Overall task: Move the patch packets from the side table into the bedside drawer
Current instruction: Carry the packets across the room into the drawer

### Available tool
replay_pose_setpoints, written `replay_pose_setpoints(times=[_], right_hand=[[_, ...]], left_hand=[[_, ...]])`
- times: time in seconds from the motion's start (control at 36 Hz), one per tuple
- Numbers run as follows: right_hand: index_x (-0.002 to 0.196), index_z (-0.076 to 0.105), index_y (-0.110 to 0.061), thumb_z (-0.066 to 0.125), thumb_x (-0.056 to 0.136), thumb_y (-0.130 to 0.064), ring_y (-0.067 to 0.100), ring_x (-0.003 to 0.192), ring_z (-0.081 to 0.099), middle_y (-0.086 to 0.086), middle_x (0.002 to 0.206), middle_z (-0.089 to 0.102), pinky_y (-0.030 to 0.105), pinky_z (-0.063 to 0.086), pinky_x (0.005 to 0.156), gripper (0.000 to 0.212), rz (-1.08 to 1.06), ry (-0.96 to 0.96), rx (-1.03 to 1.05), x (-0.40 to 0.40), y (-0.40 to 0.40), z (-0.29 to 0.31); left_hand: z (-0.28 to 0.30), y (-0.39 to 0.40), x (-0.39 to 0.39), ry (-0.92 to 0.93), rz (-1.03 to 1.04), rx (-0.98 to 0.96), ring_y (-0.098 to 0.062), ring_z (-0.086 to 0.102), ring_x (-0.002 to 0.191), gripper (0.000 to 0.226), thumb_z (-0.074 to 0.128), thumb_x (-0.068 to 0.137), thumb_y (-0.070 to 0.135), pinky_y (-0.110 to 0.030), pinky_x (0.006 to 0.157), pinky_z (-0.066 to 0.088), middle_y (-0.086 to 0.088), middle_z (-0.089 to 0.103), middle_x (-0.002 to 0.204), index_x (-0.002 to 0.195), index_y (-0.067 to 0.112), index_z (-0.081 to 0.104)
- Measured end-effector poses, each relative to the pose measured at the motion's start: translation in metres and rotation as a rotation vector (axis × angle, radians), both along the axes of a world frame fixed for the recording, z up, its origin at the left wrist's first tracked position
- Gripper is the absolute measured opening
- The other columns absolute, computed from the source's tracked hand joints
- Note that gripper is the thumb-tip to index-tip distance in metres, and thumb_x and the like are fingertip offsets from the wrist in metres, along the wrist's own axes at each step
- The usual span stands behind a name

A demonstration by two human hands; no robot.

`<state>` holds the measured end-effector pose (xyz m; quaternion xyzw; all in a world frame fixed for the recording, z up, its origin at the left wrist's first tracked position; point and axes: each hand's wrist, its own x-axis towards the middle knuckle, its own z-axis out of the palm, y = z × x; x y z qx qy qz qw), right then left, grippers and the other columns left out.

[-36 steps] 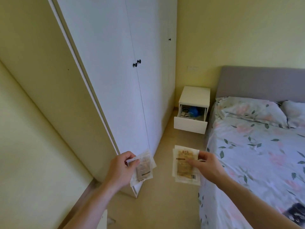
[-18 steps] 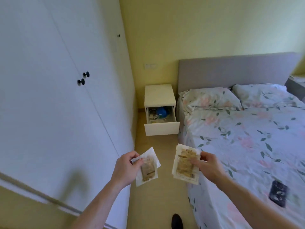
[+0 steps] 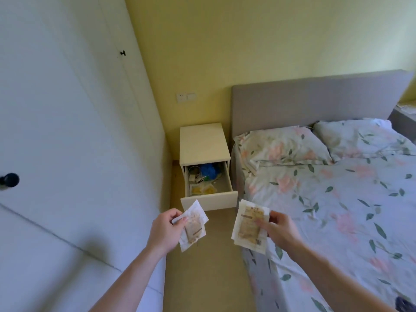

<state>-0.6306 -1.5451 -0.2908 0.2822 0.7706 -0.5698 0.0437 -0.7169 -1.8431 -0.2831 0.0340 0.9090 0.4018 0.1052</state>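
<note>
My left hand [image 3: 165, 231] pinches a small stack of white patch packets [image 3: 194, 226] with tan contents. A larger stack of patch packets [image 3: 248, 226] is pinched in my right hand [image 3: 280, 229]. Both hands hover over the floor strip, just short of the bedside drawer [image 3: 209, 188]. The drawer stands pulled out of the white bedside cabinet [image 3: 203, 141]. Inside it lie yellowish packets [image 3: 202, 189], a blue object and small white bits.
A white wardrobe [image 3: 74, 143] with black knobs fills the left. The bed [image 3: 337, 210] with floral sheets and two pillows lies to the right, a grey headboard [image 3: 315, 102] behind it. A narrow beige floor strip [image 3: 211, 266] runs between wardrobe and bed.
The view has advanced along the floor strip, so the open drawer is nearer and larger. Both hands keep their packets in the same grip.
</note>
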Motion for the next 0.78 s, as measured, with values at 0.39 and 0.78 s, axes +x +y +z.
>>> replay_pose_setpoints(times=[0.39,0.78], right_hand=[[0.104,0.073,-0.028,0.066,0.094,-0.028,0.005,0.084,0.070,-0.016,0.092,0.075,0.019,0.050,0.064,0.013,-0.059,-0.077,0.045,-0.201,0.032,-0.026],[0.107,0.070,-0.020,0.062,0.097,-0.022,0.009,0.083,0.067,-0.006,0.096,0.073,0.019,0.046,0.060,0.013,-0.162,-0.204,0.067,-0.351,0.056,-0.064]], left_hand=[[-0.071,0.037,-0.222,-0.128,-0.041,-0.035,-0.012,0.064,0.084,0.019,0.062,0.096,0.037,-0.029,0.067,0.057,0.011,0.067,0.087,0.082,0.025,0.066],[-0.132,0.077,-0.394,-0.276,-0.062,-0.156,-0.007,0.061,0.078,0.024,0.056,0.100,0.035,-0.017,0.055,0.040,0.010,0.067,0.085,0.079,0.028,0.065]])
